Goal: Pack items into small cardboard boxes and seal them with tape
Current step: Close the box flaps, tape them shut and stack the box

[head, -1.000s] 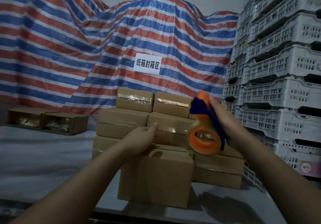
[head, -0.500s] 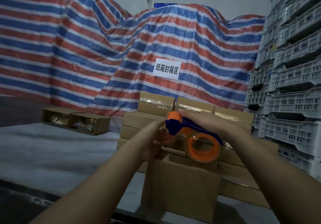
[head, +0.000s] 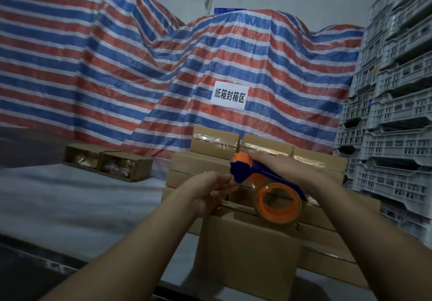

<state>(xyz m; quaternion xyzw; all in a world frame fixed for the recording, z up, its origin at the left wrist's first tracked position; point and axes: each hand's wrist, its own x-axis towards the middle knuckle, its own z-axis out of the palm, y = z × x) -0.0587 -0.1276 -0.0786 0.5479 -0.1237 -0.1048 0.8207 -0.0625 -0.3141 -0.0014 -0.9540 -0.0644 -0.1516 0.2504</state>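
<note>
The right hand (head: 282,170) has its grip wrapped over the blue handle of the orange and blue plastic tape dispenser (head: 264,188), which hangs just above the top of the small brown cardboard box (head: 247,251) standing nearest the camera on the grey worktop (head: 77,202). The dispenser's clear tape roll on its orange hub (head: 278,203) hangs low, close to the box's top. The left hand (head: 208,195) sits at the box's upper left corner, its fingers curled in a narrow grip near the dispenser's front end; whether they pinch the tape end cannot be told. Directly behind the box rises a stack of taped brown cardboard boxes (head: 215,142). Further left on the worktop lie 2 open brown cardboard boxes (head: 109,161) with pale contents. A red, white and blue striped tarpaulin (head: 117,67) carrying a white paper sign (head: 229,95) fills the background, with stacked grey plastic crates (head: 392,113) at right.
</note>
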